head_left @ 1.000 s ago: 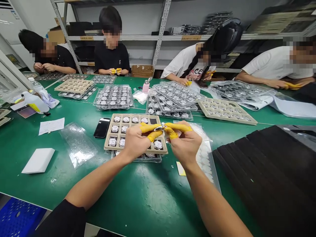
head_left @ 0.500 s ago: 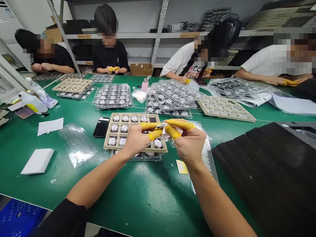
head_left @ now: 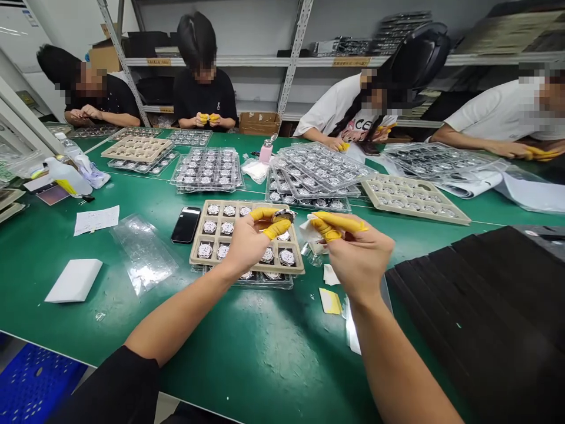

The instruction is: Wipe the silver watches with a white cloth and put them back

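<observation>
My left hand (head_left: 247, 242), with yellow finger cots, pinches a small round silver watch case (head_left: 283, 215) above a beige tray (head_left: 197, 258) holding several similar silver cases. My right hand (head_left: 355, 253), also in yellow cots, is a little to the right of the case and pinches a small white cloth (head_left: 308, 229). A second, clear tray (head_left: 247, 280) of cases lies under the beige one.
A black phone (head_left: 186, 224) lies left of the tray, with clear film (head_left: 143, 253), a white pad (head_left: 73, 280) and a paper slip (head_left: 96, 219) further left. Black foam sheets (head_left: 481, 306) fill the right. Stacked clear trays (head_left: 207, 169) and other seated people are across the green table (head_left: 247, 341).
My hands have come apart: the left keeps the watch case, and the right has drawn back to the right with the white cloth.
</observation>
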Action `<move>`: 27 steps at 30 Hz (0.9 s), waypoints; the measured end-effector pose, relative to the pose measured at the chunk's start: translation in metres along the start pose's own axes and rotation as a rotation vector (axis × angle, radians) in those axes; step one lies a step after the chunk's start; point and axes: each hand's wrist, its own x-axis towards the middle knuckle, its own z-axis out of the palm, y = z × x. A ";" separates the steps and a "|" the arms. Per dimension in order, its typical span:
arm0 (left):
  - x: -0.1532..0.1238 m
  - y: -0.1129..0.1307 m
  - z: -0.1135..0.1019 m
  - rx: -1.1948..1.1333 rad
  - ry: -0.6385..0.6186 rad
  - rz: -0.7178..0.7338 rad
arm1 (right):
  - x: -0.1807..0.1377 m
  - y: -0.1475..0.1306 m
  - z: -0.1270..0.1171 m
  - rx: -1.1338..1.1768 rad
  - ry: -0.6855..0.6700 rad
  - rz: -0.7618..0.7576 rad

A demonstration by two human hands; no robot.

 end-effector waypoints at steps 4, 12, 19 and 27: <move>-0.003 0.007 0.001 -0.012 -0.101 0.025 | -0.007 -0.002 0.013 0.240 -0.069 0.178; -0.015 0.017 -0.006 0.638 -0.038 0.319 | -0.004 -0.003 0.003 0.023 -0.126 -0.331; -0.019 0.011 -0.003 0.619 -0.024 0.351 | -0.007 -0.007 0.004 0.009 -0.133 -0.369; -0.011 0.002 0.002 0.145 0.045 0.101 | 0.004 -0.005 0.001 0.016 0.017 -0.125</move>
